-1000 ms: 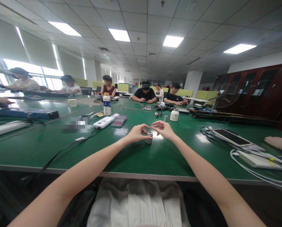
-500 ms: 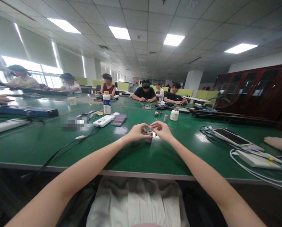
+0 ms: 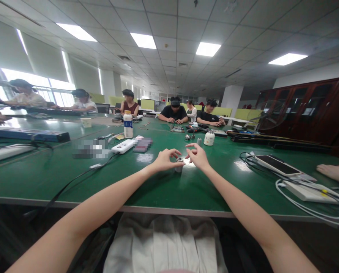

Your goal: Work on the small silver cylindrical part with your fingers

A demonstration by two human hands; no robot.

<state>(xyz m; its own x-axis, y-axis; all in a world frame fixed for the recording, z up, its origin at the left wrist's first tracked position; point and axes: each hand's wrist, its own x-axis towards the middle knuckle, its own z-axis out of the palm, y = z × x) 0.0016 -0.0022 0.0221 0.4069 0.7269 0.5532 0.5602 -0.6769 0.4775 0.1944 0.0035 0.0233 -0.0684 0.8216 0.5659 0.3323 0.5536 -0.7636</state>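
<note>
A small grey metal cylinder (image 3: 178,169) stands upright on the green table in front of me, a round detail showing in its top. My left hand (image 3: 167,160) curls around its upper part, thumb across the near side and fingers behind. Just right of the cylinder, my right hand (image 3: 197,156) is raised with bent fingers apart from the thumb. Nothing can be made out between those fingers. Farther back stand another grey metal cylinder (image 3: 199,141) and several small metal parts (image 3: 188,137).
A white power bank (image 3: 123,146) with a black cable lies left, near a white bottle (image 3: 128,125). A white jar (image 3: 209,138) stands beyond my right hand. At right are a phone (image 3: 279,165), cables and another person's hand (image 3: 333,171). Several people sit around the table.
My right hand has moved away from the cylinder's top, up and to the right, and its fingers have parted from my left fingertips. My left hand stays around the cylinder.
</note>
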